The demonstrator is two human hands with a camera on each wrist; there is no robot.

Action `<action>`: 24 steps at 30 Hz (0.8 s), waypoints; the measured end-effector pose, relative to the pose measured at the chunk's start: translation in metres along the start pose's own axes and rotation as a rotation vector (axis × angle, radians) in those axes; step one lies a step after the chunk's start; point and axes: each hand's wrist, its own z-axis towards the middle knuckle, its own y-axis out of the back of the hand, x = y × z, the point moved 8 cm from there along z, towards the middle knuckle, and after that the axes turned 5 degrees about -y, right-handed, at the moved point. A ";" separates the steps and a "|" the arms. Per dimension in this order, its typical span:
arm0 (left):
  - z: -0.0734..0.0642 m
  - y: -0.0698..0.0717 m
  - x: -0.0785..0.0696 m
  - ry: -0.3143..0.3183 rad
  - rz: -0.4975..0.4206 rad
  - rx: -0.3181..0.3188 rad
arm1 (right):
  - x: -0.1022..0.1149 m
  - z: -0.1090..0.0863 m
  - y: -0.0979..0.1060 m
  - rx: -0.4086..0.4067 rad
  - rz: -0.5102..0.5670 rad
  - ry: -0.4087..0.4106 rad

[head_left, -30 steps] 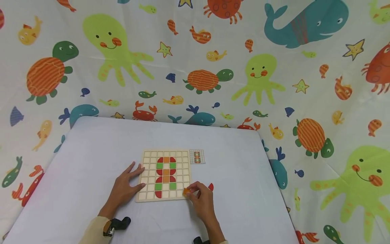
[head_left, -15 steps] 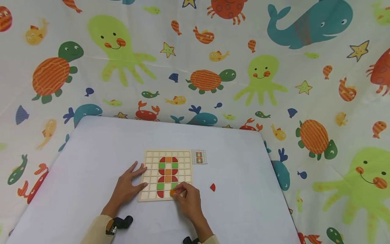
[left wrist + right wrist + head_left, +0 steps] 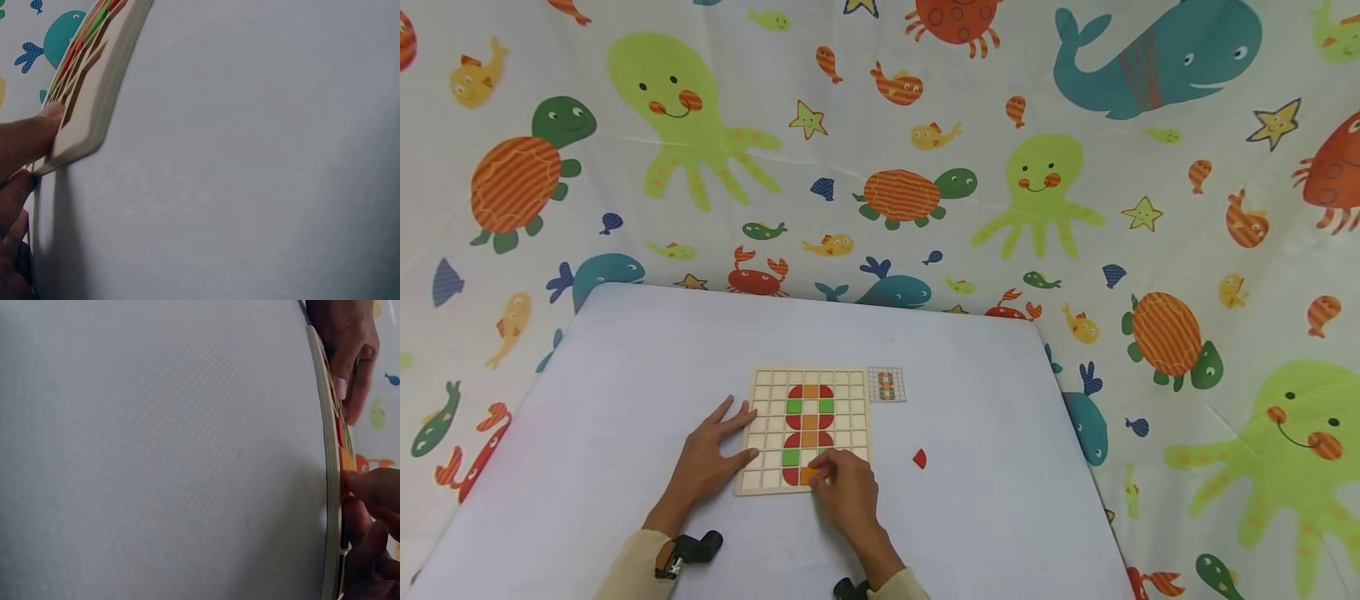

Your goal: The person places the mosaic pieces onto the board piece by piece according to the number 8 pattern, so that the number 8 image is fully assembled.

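Note:
A wooden grid board (image 3: 847, 393) lies on the white table. Red quarter-round, green square and orange square tiles fill part of its middle columns. My left hand (image 3: 702, 462) rests at the board's left side with fingers spread, its thumb (image 3: 53, 112) on the rim. Over the bottom row, my right hand (image 3: 850, 493) pinches an orange square tile (image 3: 807, 476) between thumb and fingertips. This tile sits in or just over the cell right of a red tile (image 3: 791, 476). My right fingers partly cover the green tile above.
One loose red quarter-round tile (image 3: 920, 458) lies on the table right of the board. A small pattern card (image 3: 887, 385) lies against the board's upper right edge. Behind the white table (image 3: 985, 392) hangs a sea-animal printed cloth (image 3: 850, 92).
My right hand has carried the orange tile leftward from the board's lower right corner to the bottom row's middle, beside the red tile. My left hand has stayed at the board's left edge.

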 end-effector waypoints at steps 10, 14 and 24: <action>0.000 0.000 -0.002 -0.008 -0.011 0.000 | 0.003 0.000 0.003 -0.006 0.004 0.026; 0.000 -0.001 -0.003 -0.013 -0.014 -0.003 | -0.005 0.000 0.015 -0.018 0.094 0.016; 0.000 0.000 -0.002 -0.022 -0.010 -0.005 | -0.048 0.010 0.072 -0.151 0.109 -0.048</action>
